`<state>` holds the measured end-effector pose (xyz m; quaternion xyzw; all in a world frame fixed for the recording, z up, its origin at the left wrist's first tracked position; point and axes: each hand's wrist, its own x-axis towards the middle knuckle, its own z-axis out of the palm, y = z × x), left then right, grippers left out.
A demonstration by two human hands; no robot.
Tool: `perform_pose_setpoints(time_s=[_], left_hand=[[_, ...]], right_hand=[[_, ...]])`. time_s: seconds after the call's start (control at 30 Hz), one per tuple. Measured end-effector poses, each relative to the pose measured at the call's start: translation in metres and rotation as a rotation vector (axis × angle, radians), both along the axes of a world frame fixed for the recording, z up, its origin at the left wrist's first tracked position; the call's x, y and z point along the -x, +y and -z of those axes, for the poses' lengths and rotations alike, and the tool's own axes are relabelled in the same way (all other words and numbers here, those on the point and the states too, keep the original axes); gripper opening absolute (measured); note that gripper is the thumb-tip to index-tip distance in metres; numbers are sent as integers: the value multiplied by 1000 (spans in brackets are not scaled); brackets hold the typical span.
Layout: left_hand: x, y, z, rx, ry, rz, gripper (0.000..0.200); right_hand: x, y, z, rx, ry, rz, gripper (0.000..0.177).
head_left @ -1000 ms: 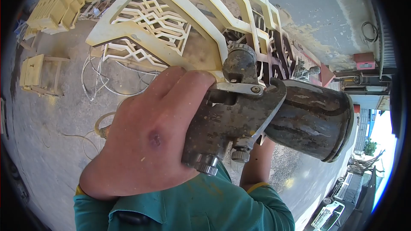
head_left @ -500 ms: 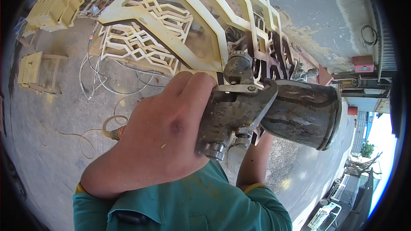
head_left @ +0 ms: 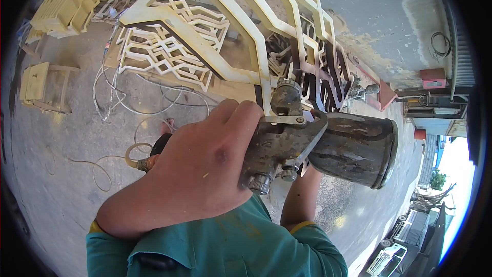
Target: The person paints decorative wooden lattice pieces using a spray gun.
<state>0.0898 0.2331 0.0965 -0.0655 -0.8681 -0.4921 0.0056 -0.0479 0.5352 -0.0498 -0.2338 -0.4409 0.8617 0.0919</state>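
Note:
My left hand is wrapped around the handle of a worn metal spray gun, with the back of the hand toward me. The gun lies on its side. Its stained paint cup points right and its nozzle end points away from me. Beyond the nozzle stands a cream lattice panel with dark edges. An orange hose fitting shows below the hand. My right forearm reaches forward behind the gun; the right hand itself is hidden there.
More lattice panels lie on the floor to the left. Hoses loop across the concrete. Stacked yellow pieces and a small wooden stand are farther left. A grey wall runs along the upper right; a parked truck is at lower right.
My left hand and the spray gun have shifted slightly down toward me. A foot and a dark piece of clothing now show beside the hand. The lattice panel appears slightly moved in view.

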Motion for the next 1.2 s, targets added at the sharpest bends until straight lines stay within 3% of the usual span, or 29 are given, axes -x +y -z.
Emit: perform_pose_setpoints(time_s=[0.27,0.57,0.7,0.8,0.87,1.2], left_hand=[[8,5,10,-2,215,-249,51],[7,11,11,-46,69,-110,54],[11,11,12,-26,128,-200,54],[13,11,16,0,205,-279,54],[14,11,17,17,219,-316,54],[16,17,18,-60,79,-114,59]], right_hand=[[-9,5,4,11,-8,43,34],[-5,-8,-5,-11,-45,72,33],[-6,-11,-6,-9,-41,70,33],[-1,4,8,-35,-16,-42,47],[-3,-2,0,-23,-2,-33,38],[3,-2,7,35,-20,-12,33]])
